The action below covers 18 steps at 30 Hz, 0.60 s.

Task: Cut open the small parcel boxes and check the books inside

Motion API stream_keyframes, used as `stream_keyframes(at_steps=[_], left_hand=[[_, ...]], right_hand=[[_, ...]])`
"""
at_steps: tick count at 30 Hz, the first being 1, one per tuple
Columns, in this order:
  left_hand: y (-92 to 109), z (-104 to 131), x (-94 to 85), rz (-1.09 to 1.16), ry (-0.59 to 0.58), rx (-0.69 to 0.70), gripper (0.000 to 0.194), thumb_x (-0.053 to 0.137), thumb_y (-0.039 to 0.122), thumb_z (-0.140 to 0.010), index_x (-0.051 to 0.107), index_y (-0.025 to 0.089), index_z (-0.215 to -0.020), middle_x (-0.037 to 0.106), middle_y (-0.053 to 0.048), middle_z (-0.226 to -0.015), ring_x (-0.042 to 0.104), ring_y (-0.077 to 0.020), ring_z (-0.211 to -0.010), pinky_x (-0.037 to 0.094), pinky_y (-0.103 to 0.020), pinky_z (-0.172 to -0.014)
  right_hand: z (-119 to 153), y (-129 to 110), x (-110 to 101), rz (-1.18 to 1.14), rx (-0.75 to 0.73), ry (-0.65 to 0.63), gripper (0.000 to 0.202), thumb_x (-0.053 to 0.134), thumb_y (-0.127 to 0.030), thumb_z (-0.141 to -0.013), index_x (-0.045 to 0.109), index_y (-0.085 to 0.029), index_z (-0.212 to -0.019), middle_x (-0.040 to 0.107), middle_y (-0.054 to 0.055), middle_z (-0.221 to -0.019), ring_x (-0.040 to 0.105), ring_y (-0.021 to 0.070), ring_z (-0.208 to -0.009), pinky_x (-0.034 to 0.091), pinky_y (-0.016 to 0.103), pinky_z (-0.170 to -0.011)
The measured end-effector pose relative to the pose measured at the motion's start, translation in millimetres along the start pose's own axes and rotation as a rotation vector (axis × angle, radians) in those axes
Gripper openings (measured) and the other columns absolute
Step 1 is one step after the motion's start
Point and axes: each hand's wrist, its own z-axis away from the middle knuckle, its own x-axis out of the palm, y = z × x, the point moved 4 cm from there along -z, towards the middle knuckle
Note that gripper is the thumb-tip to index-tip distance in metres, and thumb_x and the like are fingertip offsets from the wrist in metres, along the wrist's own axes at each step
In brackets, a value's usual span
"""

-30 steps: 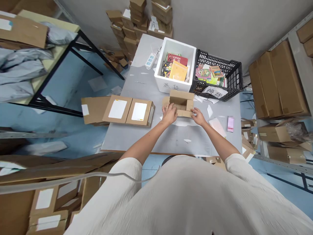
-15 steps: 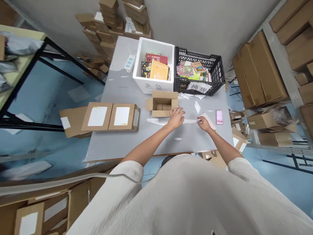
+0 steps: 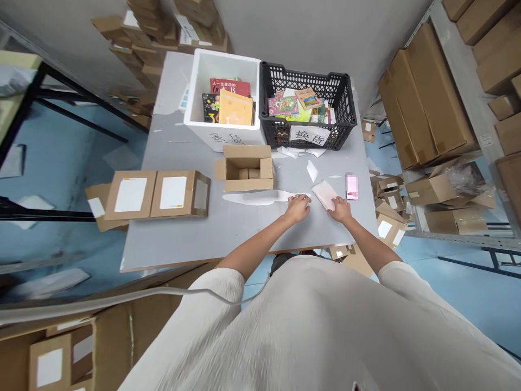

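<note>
My right hand (image 3: pixel 340 209) grips the lower right end of a pale, pinkish-white folded paper (image 3: pixel 323 193) that lies slanted on the table. What is printed on it is too faint to read. Left of it, my left hand (image 3: pixel 298 208) hovers low over or rests on the tabletop, fingers loosely bent and apart, with nothing visible in it. Farther left and beyond stands an open small cardboard box (image 3: pixel 249 183), flaps up, with brown pieces inside. A phone (image 3: pixel 351 186) with a pink screen lies right of the paper.
Behind the box stand a white foam bin (image 3: pixel 222 130) and a black plastic crate (image 3: pixel 345 127), both holding books. Two labelled cartons (image 3: pixel 152 212) sit at the table's left. White paper scraps (image 3: pixel 312 171) lie about. Shelving with boxes (image 3: pixel 456 203) rises on the right.
My view has shifted rightward, so the table things sit farther left. My left hand has moved away from the open box toward me. My right hand has come onto the pale paper.
</note>
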Motion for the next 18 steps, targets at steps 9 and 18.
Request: stream_keyframes(at_steps=[9,18], left_hand=[[17,-12,43.3,0.006,-0.134,-0.097,0.045,0.057,0.027,-0.104,0.074,0.027,-0.146,0.069,-0.013,-0.158,0.058,-0.0386,-0.151,0.043,-0.058,-0.125],[12,-11,68.3,-0.008,-0.251,-0.23,0.045,0.058,0.03,-0.107,0.069,0.027,-0.15,0.066,-0.013,-0.162,0.058,-0.037,-0.152,0.044,-0.055,-0.127]], right_hand=[[-22,-2,3,0.083,0.045,-0.059,0.055,0.074,-0.037,-0.099,0.062,-0.019,-0.149,0.048,0.024,-0.173,0.045,0.0435,-0.157,0.032,0.058,-0.129],[-37,-10,6,0.078,-0.075,-0.116,0.037,0.062,-0.021,-0.101,0.066,-0.019,-0.138,0.068,0.018,-0.144,0.062,0.0344,-0.131,0.05,0.046,-0.112]])
